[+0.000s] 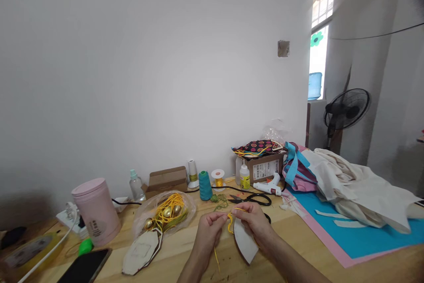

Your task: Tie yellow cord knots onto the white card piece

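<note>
A yellow cord [230, 225] runs between my two hands, with a loop hanging in the gap and a loose end dangling below my left hand. My left hand [210, 229] pinches the cord between thumb and fingers. Close beside it, my right hand [253, 220] is also closed on the cord. A white petal-shaped piece with a dark edge [245, 242] hangs beneath my right hand; whether the fingers hold it too is hidden. Black-handled scissors [261, 199] lie just behind the hands, near a tangle of green thread [220, 201].
A bag of yellow cords and gold bells [170, 212], white shaped pieces [141, 253], a pink canister [96, 212] and phone [85, 267] lie left. Behind stand a teal spool [205, 186], glue bottle [244, 177] and glue gun [269, 186]; cloth [357, 186] is right.
</note>
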`<action>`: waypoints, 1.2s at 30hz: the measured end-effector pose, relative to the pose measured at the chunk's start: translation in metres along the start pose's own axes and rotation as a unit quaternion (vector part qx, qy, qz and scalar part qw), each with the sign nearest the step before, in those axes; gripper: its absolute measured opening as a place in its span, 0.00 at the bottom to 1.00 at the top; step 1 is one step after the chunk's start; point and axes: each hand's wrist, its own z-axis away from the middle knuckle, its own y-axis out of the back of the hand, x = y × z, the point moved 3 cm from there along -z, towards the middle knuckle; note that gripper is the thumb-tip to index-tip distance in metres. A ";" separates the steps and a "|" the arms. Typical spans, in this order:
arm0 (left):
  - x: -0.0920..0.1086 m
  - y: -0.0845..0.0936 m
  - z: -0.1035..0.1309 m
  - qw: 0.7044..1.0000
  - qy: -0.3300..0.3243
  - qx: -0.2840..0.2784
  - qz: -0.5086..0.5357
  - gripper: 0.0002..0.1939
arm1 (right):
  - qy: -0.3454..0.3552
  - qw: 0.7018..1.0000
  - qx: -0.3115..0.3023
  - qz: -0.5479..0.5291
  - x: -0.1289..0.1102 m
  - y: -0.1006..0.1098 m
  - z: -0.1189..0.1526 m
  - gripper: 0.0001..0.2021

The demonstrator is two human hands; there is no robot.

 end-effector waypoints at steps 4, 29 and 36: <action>0.004 -0.003 0.000 0.999 -0.023 -0.013 -0.022 0.11 | 0.013 1.000 -0.001 0.028 0.001 0.002 -0.001 0.10; -0.003 -0.001 -0.001 0.998 -0.037 -0.015 -0.056 0.14 | 0.024 0.996 0.024 0.084 -0.003 0.005 -0.002 0.13; 0.004 -0.006 0.002 0.991 -0.069 -0.073 -0.084 0.12 | 0.030 0.994 0.053 0.089 0.000 0.007 -0.006 0.12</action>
